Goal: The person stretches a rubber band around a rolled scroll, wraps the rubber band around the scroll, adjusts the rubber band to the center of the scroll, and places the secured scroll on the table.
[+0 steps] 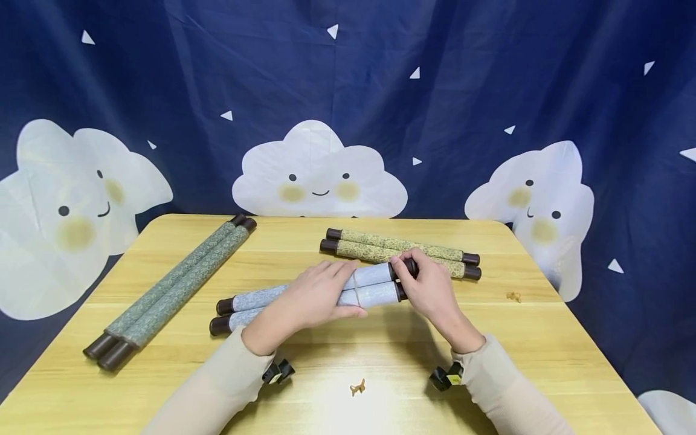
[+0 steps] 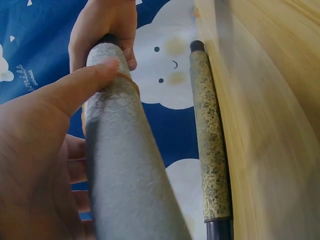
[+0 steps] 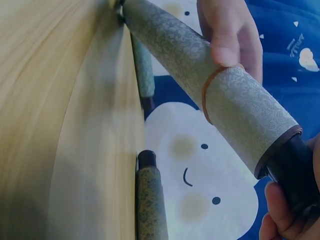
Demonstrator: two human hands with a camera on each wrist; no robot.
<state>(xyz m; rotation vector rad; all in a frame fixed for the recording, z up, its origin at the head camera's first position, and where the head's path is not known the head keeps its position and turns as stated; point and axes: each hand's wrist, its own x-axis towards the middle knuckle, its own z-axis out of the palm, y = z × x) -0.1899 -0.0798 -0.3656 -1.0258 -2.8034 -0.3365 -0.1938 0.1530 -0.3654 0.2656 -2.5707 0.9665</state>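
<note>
A light blue hanging scroll (image 1: 375,295), rolled from both ends into two parallel rolls with dark end knobs, is held between both hands with its right end raised. The left hand (image 1: 314,293) grips it around the middle, thumb along the near side. Close to that thumb, a thin rubber band (image 3: 205,95) circles the rolls. At the right end, the right hand (image 1: 433,291) holds a dark knob (image 3: 295,170), fingers curled round it. The left wrist view shows the left thumb pressed on the scroll (image 2: 125,150) beside the band.
A green double-rolled scroll (image 1: 179,284) lies slanted at the table's left. Behind the hands lies a yellow-green scroll (image 1: 375,246). Small heaps of tan rubber bands rest on the wooden table (image 1: 304,386), one heap (image 1: 357,387) in front, another (image 1: 513,296) at right. A blue cloud-print curtain (image 1: 370,72) hangs behind.
</note>
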